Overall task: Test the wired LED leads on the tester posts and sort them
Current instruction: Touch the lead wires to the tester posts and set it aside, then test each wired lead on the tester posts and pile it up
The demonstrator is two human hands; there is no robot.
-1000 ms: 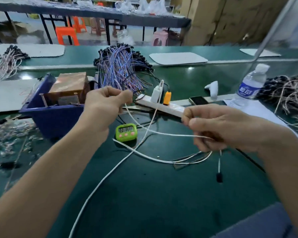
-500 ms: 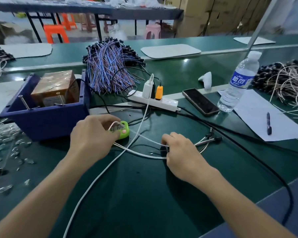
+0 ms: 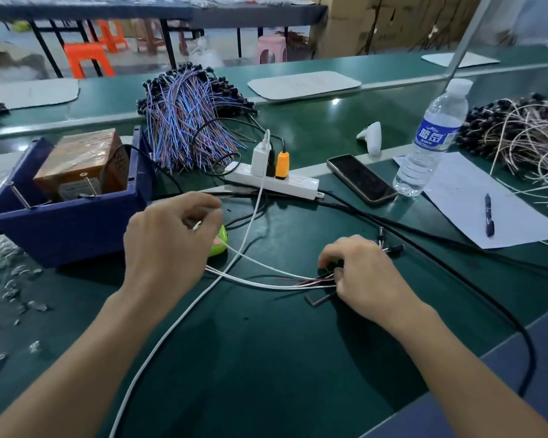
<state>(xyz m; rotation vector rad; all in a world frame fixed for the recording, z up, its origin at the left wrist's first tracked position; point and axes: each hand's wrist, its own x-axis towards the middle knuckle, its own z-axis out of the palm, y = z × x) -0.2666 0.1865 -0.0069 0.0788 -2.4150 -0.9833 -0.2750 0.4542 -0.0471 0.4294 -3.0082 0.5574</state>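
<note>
Gripping thin white wired LED leads on the green bench, the right hand curls round their dark ends and the left hand pinches one tip; none meets the steel tester posts, and the blue-violet wire bundle beyond apparently awaits testing.

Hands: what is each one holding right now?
Left hand: pinching one end of the white LED leads.
Right hand: pinching their other end.
</note>
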